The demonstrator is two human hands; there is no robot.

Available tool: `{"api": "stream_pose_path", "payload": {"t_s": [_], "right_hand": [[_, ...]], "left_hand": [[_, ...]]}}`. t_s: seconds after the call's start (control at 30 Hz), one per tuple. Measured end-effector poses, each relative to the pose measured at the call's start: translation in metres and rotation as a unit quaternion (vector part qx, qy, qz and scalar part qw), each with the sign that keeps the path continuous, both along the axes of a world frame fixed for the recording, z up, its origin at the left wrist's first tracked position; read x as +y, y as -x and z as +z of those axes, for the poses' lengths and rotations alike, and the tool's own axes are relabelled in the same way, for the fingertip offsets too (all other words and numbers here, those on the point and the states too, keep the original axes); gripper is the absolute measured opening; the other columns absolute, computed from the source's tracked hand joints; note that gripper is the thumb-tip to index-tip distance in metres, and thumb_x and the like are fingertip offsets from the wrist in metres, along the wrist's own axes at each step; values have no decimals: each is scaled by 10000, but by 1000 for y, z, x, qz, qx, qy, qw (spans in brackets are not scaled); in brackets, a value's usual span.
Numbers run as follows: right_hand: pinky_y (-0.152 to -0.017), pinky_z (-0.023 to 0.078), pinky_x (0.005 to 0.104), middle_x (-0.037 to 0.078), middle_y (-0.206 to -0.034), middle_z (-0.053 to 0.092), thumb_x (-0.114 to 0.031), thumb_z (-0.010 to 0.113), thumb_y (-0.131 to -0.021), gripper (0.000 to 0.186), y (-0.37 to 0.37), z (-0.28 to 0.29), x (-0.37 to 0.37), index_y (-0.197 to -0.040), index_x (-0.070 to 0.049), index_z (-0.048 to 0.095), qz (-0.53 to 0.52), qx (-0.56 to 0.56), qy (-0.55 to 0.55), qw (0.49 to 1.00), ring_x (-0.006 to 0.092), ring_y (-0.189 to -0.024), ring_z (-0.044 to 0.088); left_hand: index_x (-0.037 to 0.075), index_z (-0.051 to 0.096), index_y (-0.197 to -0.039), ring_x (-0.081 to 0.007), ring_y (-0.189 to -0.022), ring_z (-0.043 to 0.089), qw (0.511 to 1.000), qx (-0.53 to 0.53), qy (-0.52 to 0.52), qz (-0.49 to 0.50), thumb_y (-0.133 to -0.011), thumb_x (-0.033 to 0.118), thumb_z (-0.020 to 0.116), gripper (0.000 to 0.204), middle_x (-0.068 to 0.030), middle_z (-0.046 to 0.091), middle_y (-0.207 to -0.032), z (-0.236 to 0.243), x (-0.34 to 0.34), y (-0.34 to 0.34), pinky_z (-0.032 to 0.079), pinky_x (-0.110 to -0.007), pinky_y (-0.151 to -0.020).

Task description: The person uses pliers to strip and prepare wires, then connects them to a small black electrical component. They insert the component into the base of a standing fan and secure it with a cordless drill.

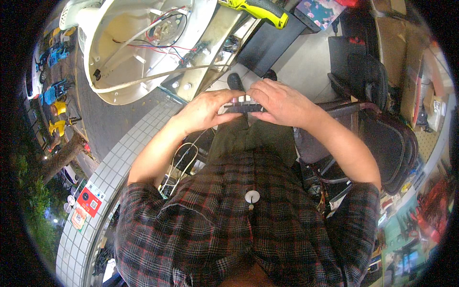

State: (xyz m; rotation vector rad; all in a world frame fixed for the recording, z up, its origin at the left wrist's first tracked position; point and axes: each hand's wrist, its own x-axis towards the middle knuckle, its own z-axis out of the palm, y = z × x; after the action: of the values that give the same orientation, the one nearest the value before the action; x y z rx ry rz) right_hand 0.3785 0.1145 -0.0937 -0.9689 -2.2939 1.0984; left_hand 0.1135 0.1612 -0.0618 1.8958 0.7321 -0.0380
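Both my hands grip a small dark bar-shaped part (243, 109) in front of my body, one at each end. Pale and pinkish pieces stand along its far side; its exact kind cannot be made out. My left hand (203, 110) has the left end between thumb and fingers. Around the right end, my right hand (283, 104) is closed, its fingers bent over the far side. Beyond my left hand lies an opened white plastic housing (112, 52), with red, blue and black wires (165, 45) inside it.
A lime-green tool with a handle (267, 12) lies at the far edge, near a dark box (270, 45). A tiled ledge (124, 148) curves along my left. Dark chairs (382, 143) stand at the right, and a looped pale cable (184, 155) hangs beside my left forearm.
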Motion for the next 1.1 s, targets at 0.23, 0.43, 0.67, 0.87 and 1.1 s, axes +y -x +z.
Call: {"api": "stream_pose_path", "payload": {"t_s": [0.23, 0.43, 0.67, 0.87, 1.1], "right_hand": [[-893, 523, 434, 145, -1025, 579, -268, 788, -804, 400, 2, -4, 0, -1037, -6, 598, 19, -20, -10, 1000, 337, -1011, 605], [-902, 516, 425, 150, -1012, 578, -240, 780, -803, 364, 2, -6, 0, -992, -4, 577, 44, -1, 0, 999, 338, -992, 600], [-894, 517, 427, 157, -1012, 578, -228, 780, -802, 373, 3, -5, 2, -1005, 5, 570, 55, 9, 5, 998, 340, -991, 603], [-880, 518, 428, 159, -1010, 580, -224, 777, -801, 370, 3, -1, 7, -1008, 3, 570, 71, 16, 16, 997, 341, -983, 603], [-866, 525, 434, 156, -994, 586, -230, 780, -789, 371, 3, -2, 5, -1002, -5, 576, 67, 28, 4, 997, 343, -967, 612]], "left_hand": [[69, 604, -1352, -332, -984, 727, 999, 22, 39, 20, -868, 207, 811, 544, -157, 725, -1070, -1, -6, 0, 583, -411, -845], [69, 596, -1362, -308, -986, 739, 996, 36, 77, 36, -872, 197, 808, 549, -153, 735, -1080, -2, -11, 2, 591, -400, -851], [87, 589, -1331, -359, -895, 743, 999, 4, 36, 28, -882, 210, 789, 506, -166, 743, -990, -5, -10, 4, 586, -421, -766], [96, 587, -1332, -355, -881, 741, 999, 2, 39, 19, -880, 208, 787, 507, -161, 738, -994, -3, -7, 5, 583, -426, -760], [94, 597, -1321, -349, -877, 742, 999, -20, 36, 18, -873, 196, 788, 498, -154, 739, -988, -6, -7, 6, 583, -427, -755]]}}
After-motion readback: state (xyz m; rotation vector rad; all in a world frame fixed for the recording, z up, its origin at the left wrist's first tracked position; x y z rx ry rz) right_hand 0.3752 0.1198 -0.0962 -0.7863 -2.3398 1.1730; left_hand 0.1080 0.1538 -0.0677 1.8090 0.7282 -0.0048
